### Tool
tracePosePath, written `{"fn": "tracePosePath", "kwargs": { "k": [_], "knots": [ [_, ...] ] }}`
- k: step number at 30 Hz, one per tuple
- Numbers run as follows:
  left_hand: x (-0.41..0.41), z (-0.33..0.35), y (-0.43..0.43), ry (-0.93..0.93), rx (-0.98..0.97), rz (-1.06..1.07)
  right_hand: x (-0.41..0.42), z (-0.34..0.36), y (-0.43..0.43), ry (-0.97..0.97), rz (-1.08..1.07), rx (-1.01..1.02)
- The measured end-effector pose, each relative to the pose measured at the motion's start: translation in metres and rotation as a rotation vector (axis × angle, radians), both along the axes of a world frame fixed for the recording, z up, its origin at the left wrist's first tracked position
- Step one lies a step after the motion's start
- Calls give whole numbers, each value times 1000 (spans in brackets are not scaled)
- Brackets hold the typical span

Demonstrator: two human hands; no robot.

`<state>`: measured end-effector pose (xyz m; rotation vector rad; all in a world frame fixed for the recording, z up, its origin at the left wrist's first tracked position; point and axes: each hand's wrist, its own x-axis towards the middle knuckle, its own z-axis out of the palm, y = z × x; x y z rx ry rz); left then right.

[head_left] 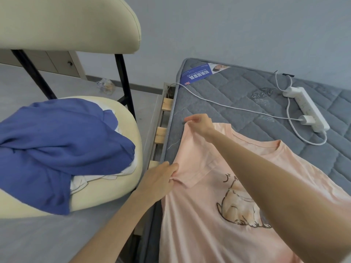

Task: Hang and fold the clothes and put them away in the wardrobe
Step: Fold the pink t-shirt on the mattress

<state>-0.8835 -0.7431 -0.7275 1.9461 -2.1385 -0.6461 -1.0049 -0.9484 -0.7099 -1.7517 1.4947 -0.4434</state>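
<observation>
A pale pink T-shirt [205, 215] with a cartoon animal print lies spread on the grey mattress [237, 103], its left sleeve folded in over the chest. My right hand [200, 123] reaches across and pinches the shoulder corner of that fold at the far end. My left hand [161, 179] pinches the shirt's side edge near the sleeve hem, at the mattress edge. A blue garment [62, 147] lies heaped over white clothes [79, 184] on the chair seat to the left.
The cream padded chair [106, 188] with black legs stands close to the bed's left side. A white power strip [305, 109] with a plugged charger and cables lies on the far right of the mattress. A blue leaflet [197, 74] sits at the mattress corner.
</observation>
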Motion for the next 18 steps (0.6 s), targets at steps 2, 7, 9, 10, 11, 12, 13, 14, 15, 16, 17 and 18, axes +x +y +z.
{"fn": "tracePosePath", "kwargs": {
  "k": [2,7,9,10,11,12,13,14,15,16,17,18],
  "knots": [
    [2,-1,3,-100,19,2,-2,-5,2,98,94,-21],
    [2,2,8,-176,106,-39,-13,-8,6,438,344,-145],
    [1,10,6,-190,121,-47,-23,-3,9,477,367,-164],
    [-2,15,5,-207,120,-56,-30,1,11,465,362,-171],
    [-6,20,4,-225,112,-62,-38,5,13,447,349,-176],
    [-12,25,3,-233,102,-59,-47,9,16,433,331,-180],
    [-20,30,3,-231,88,-47,-59,13,19,421,310,-185],
    [-28,35,3,-220,71,-32,-72,17,22,401,286,-185],
    [-38,40,2,-201,50,-19,-86,21,26,369,257,-181],
    [-49,44,1,-179,29,-15,-102,24,32,331,223,-176],
    [-61,48,0,-160,11,-22,-119,28,38,299,182,-169],
    [-75,51,-1,-145,-1,-37,-138,31,46,275,137,-160]
  ]
}}
